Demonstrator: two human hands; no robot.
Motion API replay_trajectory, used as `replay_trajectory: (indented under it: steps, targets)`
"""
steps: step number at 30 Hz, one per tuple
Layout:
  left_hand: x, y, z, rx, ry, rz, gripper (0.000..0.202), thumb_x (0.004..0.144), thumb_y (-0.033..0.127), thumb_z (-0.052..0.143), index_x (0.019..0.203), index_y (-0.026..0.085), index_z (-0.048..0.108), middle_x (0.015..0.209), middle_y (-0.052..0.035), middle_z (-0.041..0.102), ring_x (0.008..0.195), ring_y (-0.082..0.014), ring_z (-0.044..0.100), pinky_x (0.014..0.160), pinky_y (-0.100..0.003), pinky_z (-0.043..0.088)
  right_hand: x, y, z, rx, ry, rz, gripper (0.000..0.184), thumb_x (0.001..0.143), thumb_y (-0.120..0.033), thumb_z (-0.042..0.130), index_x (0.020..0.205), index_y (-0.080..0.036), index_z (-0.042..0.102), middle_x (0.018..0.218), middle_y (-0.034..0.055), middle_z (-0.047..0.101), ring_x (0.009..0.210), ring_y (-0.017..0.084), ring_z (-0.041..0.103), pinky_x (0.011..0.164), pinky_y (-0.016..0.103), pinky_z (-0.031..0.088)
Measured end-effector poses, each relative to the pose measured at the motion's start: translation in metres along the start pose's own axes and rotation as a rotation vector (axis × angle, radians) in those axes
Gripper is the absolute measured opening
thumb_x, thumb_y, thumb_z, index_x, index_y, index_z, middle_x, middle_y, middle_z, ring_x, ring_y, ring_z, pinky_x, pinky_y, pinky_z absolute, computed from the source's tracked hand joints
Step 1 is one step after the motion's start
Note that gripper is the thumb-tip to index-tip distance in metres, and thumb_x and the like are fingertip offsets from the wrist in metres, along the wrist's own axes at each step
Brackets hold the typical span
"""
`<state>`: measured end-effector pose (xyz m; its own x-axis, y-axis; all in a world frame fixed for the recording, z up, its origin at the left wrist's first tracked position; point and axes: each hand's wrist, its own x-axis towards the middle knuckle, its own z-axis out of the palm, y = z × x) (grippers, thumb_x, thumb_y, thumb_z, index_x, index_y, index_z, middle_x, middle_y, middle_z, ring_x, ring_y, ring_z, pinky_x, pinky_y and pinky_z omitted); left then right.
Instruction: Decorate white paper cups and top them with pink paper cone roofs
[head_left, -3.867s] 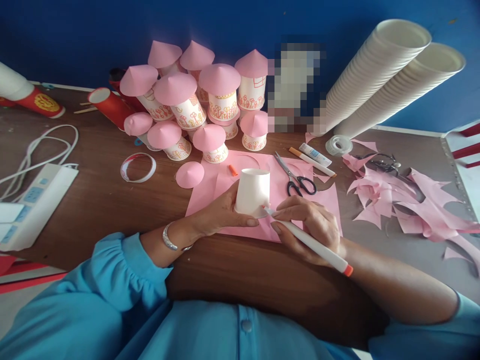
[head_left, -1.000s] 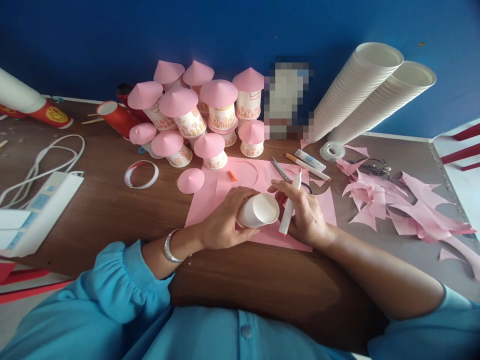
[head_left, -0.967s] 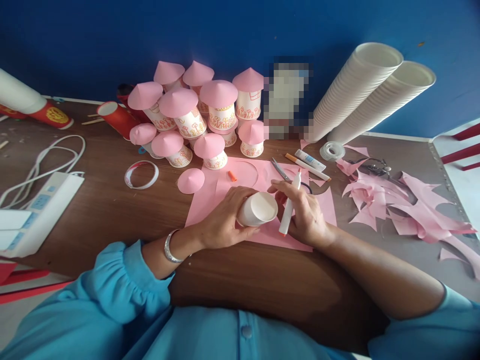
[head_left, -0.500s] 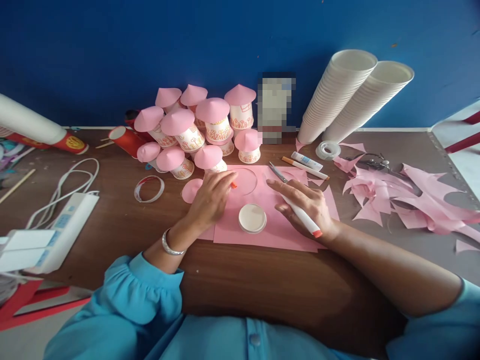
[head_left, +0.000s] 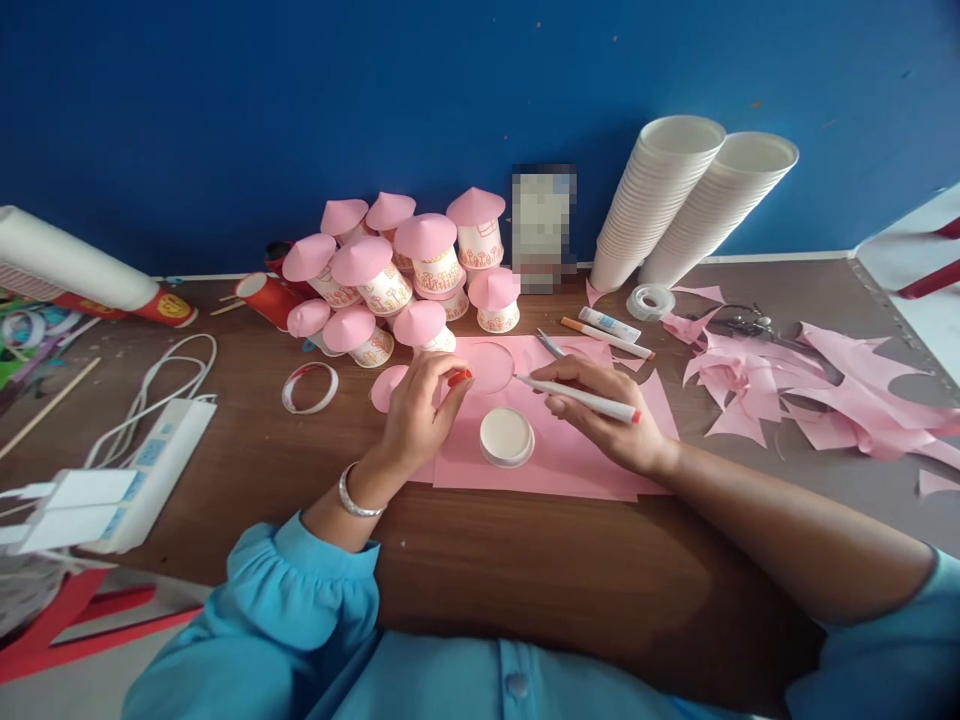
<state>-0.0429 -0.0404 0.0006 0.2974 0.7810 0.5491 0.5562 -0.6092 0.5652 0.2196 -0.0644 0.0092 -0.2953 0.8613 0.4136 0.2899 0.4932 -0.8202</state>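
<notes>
My left hand (head_left: 415, 415) pinches a small orange marker cap (head_left: 459, 377) between thumb and fingers, just above the pink paper sheet (head_left: 555, 470). My right hand (head_left: 607, 420) holds a white marker (head_left: 577, 398) with an orange end, its tip pointing left toward the cap. A plain white paper cup (head_left: 507, 437) stands mouth down on the pink sheet between my two hands, touched by neither. A circle is cut out of the sheet just behind the cup.
A cluster of decorated cups with pink cone roofs (head_left: 405, 270) stands behind the sheet, a loose pink cone (head_left: 388, 385) beside it. Two stacks of white cups (head_left: 675, 200) lean on the blue wall. Scissors (head_left: 551, 345), glue tube (head_left: 609, 323), tape roll (head_left: 649, 301), pink scraps (head_left: 810, 385), power strip (head_left: 142, 470).
The cup left my left hand and now stands on the pink sheet. My left hand reached forward and picked up the orange cap. My right hand turned the marker tip toward it.
</notes>
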Motion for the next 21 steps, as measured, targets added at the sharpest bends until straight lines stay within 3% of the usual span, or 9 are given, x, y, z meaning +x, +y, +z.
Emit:
replay_trajectory:
  steps: [4, 8, 16, 21]
  targets:
    - [-0.002, 0.011, 0.005, -0.386, -0.049, -0.324, 0.023, 0.09, 0.035, 0.077, 0.105, 0.021, 0.065, 0.098, -0.0039, 0.076, 0.077, -0.0145, 0.075, 0.071, -0.027, 0.062, 0.002, -0.002, 0.0, 0.185, -0.011, 0.093, 0.026, 0.099, -0.042, 0.065, 0.107, -0.019, 0.074, 0.082, 0.0044, 0.074, 0.07, 0.017, 0.068, 0.063, 0.032, 0.056]
    - [0.001, 0.016, 0.008, -0.683, -0.056, -0.516, 0.03, 0.083, 0.037, 0.084, 0.099, 0.018, 0.066, 0.099, -0.0058, 0.079, 0.084, -0.0185, 0.079, 0.073, -0.03, 0.065, 0.002, -0.001, 0.002, 0.344, 0.016, 0.257, 0.028, 0.094, -0.042, 0.073, 0.104, -0.016, 0.072, 0.076, 0.0021, 0.071, 0.065, 0.015, 0.067, 0.062, 0.03, 0.057]
    - [0.004, 0.018, 0.013, -0.892, -0.163, -0.7, 0.029, 0.079, 0.036, 0.088, 0.095, 0.017, 0.073, 0.088, -0.0048, 0.081, 0.083, -0.0207, 0.08, 0.072, -0.03, 0.065, 0.004, 0.0, 0.004, 0.49, -0.078, 0.294, 0.033, 0.097, -0.045, 0.069, 0.11, -0.014, 0.073, 0.082, 0.0045, 0.072, 0.072, 0.016, 0.069, 0.067, 0.03, 0.058]
    - [0.004, 0.016, 0.017, -0.972, -0.131, -0.749, 0.025, 0.077, 0.033, 0.089, 0.092, 0.018, 0.075, 0.086, -0.0024, 0.08, 0.079, -0.0158, 0.077, 0.072, -0.026, 0.064, 0.001, 0.0, 0.004, 0.494, -0.063, 0.297, 0.031, 0.097, -0.044, 0.069, 0.109, -0.015, 0.074, 0.087, 0.006, 0.074, 0.073, 0.016, 0.069, 0.067, 0.03, 0.059]
